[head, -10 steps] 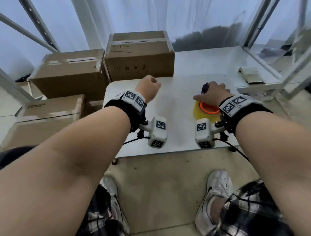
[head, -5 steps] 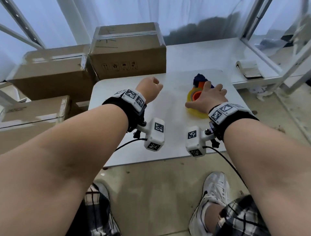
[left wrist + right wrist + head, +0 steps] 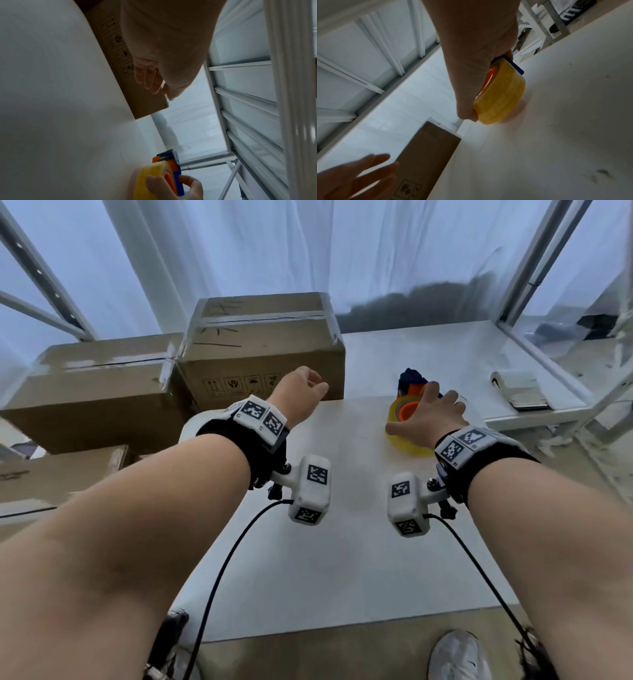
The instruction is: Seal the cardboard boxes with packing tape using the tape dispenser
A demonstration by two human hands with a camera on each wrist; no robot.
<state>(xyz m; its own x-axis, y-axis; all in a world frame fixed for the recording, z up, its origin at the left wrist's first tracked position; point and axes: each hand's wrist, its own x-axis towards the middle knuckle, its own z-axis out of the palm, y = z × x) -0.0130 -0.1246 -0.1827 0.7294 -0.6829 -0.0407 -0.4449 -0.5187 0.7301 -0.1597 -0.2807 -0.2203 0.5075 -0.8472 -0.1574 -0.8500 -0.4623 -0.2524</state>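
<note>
Yellow translucent packing tape on a blue-and-orange plastic tape dispenser (image 3: 409, 419) sits near the white table's (image 3: 342, 577) far right corner, the right hand (image 3: 428, 419) curling thumb and fingers round the roll. The left hand (image 3: 301, 397), fingers loosely spread, hangs just before the taped brown cardboard box (image 3: 263, 350) at the far edge.

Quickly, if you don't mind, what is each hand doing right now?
Left hand: open, holding nothing, fingers loose near the cardboard box.
Right hand: gripping the tape dispenser on the table.

yellow tape roll (image 3: 407, 440) on orange-and-blue tape dispenser (image 3: 409, 386), brown cardboard boxes (image 3: 263, 364), white table (image 3: 342, 559)
</note>
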